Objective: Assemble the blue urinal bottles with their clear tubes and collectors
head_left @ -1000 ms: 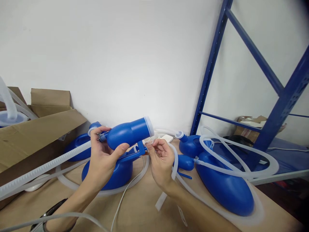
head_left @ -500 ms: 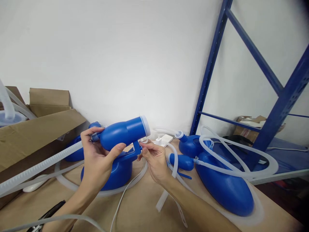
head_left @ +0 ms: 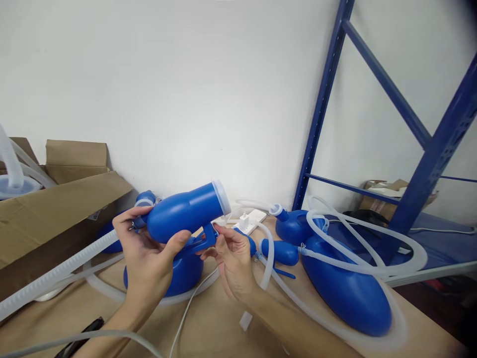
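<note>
My left hand (head_left: 147, 253) is wrapped round the narrow rear part of a blue plastic urinal head (head_left: 184, 209), its thumb along the near side. The head is held tilted, its mouth with a translucent white cap (head_left: 221, 198) up to the right. A ribbed white hose (head_left: 55, 271) leads from its rear, past my left hand, to the lower left. At the free end of the head's blue handle (head_left: 203, 240), my right hand (head_left: 234, 253) pinches with thumb and fingers. Whether a small strap is also between those fingertips is hidden.
Behind the hands sits a round blue container (head_left: 186, 276). More blue containers (head_left: 346, 293) with looped hoses (head_left: 417, 253) lie at the right, beside a blue metal rack (head_left: 320, 114). A cardboard box (head_left: 74, 199) stands left; a power strip (head_left: 255, 219) lies by the wall.
The urinal head has shifted slightly left and its handle swung a little lower. My right hand has moved slightly left with it, still pinching at the handle's end.
</note>
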The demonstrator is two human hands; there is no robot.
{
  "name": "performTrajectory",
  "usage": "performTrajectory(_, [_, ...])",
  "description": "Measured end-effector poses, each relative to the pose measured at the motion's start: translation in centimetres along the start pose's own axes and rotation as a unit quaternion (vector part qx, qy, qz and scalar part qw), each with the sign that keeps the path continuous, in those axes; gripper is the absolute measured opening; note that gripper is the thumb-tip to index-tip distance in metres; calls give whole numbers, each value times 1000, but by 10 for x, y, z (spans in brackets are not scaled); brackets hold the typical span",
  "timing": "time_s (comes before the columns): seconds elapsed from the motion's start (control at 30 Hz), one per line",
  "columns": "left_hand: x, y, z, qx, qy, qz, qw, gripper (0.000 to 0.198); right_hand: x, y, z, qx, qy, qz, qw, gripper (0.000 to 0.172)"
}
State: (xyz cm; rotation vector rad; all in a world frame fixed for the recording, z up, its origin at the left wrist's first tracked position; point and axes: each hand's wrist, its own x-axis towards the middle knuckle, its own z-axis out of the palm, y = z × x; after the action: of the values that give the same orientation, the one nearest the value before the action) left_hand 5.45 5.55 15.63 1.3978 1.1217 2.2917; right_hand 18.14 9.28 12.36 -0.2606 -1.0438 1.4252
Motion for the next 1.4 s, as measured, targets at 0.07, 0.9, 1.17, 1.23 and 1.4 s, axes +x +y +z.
performTrajectory(0.07, [1,1,0,-3,6,2,1000,65,-2,0,2,1,7,7,1000,49])
performTrajectory(0.9, [22,-5,-12,12,-51,260,964,64,13,-37,-4,-119,-64,99,986,38])
performTrajectory(1.17, [40,-8,-17,82,-166,54,981,65,30,-69,-34,-396,-336,126,845,36])
performTrajectory(1.23, [51,-10,-24,148,-188,-24,971,74,30,-90,-45,-514,-407,104,748,52])
performTrajectory(1.4, [85,-20,-48,157,-242,-249,924,84,35,-125,-72,-698,-411,232,539,92])
